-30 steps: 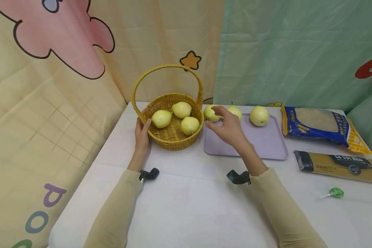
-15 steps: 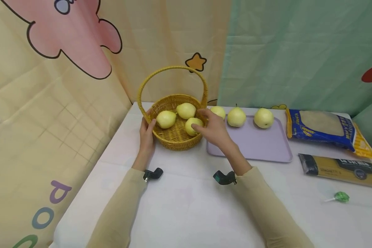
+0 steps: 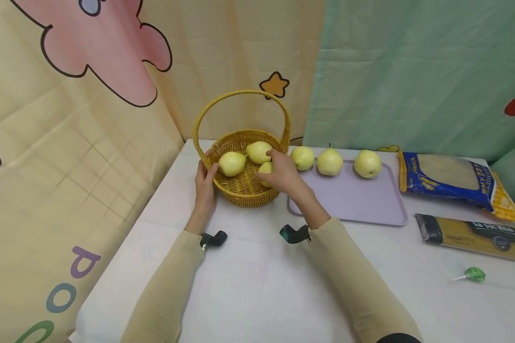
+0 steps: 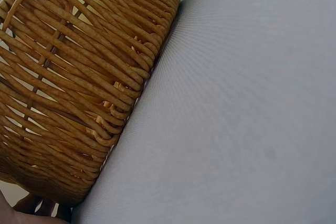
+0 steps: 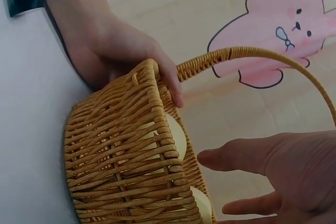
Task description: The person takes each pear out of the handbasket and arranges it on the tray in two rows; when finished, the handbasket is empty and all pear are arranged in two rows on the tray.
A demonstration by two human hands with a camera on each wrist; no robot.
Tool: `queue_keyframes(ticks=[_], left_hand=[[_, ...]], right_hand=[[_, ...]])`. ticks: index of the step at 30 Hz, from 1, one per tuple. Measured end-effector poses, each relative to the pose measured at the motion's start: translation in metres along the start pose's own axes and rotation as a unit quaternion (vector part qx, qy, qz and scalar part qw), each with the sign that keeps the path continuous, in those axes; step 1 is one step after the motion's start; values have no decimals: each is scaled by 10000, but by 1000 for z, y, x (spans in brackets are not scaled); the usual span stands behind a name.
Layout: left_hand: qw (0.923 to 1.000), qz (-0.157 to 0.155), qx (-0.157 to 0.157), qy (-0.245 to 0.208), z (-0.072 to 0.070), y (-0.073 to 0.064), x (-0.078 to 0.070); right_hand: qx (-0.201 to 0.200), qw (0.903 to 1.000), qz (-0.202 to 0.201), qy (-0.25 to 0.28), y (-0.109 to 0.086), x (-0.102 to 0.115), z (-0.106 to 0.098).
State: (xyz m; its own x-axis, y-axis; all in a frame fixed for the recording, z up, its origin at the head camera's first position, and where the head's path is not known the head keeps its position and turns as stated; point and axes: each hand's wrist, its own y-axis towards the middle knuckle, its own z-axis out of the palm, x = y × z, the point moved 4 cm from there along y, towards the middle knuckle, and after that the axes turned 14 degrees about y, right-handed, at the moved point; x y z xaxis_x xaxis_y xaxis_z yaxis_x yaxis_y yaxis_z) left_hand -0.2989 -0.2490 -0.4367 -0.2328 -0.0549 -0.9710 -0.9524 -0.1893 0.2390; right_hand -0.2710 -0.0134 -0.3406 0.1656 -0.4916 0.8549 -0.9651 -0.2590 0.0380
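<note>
Standing on the white-covered bench (image 3: pixel 249 281), a round, golden-yellow woven basket (image 3: pixel 246 201) with a tall arched handle is gripped at its left side by the left hand (image 3: pixel 205 188), whose fingers are clamped on the wall with the thumb at the rim. Three smooth, pale yellow-green fruits are held inside: a left fruit (image 3: pixel 232 164), a back fruit (image 3: pixel 257 152) and a right fruit (image 3: pixel 265 168). The last is partly covered by the right hand (image 3: pixel 286 174), which is extended over the basket's right rim. Its thumb and fingers are spread apart about that fruit; whether the fruit is touched by them cannot be told.

To the right of the basket, a flat, rectangular lilac plastic tray (image 3: pixel 352 200) is set. Along its far edge, three more pale yellow-green fruits (image 3: pixel 330 162) are lined up, the leftmost being placed near the basket. Farther right, an orange-yellow packet (image 3: pixel 507 202) is partly covered by a blue plastic bag with a clear window (image 3: pixel 450 176). Nearer the person, a long tan-and-black spaghetti packet (image 3: pixel 468 234) is laid, with a green-wrapped lollipop (image 3: pixel 475 274) placed before it.
</note>
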Motion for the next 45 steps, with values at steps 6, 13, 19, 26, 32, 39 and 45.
queue_keyframes(ticks=[6, 13, 19, 26, 32, 39, 45], left_hand=[[9999, -79, 3, -109, -1, 0, 0], [9996, -113, 132, -203, -1, -4, -18], [9997, -129, 149, -134, 0, -9, -31], [9997, -102, 191, -90, -1, -9, -33], [9994, -207, 154, -241, 0, -4, -18], [9998, -155, 65, -134, 1, 2, -3], [9996, -179, 65, -190, -1, -2, -6]], right_hand=[[118, 9979, 126, -625, 5, 4, 6], [34, 9903, 45, -1385, 9, 2, 9], [143, 9822, 57, -1873, 9, 0, 14], [458, 9835, 84, -1746, 11, -2, 24], [251, 9868, -12, -1598, 12, -6, 26], [44, 9929, -252, -1159, 9, -8, 24], [-339, 9974, -540, -342, 3, -6, 18]])
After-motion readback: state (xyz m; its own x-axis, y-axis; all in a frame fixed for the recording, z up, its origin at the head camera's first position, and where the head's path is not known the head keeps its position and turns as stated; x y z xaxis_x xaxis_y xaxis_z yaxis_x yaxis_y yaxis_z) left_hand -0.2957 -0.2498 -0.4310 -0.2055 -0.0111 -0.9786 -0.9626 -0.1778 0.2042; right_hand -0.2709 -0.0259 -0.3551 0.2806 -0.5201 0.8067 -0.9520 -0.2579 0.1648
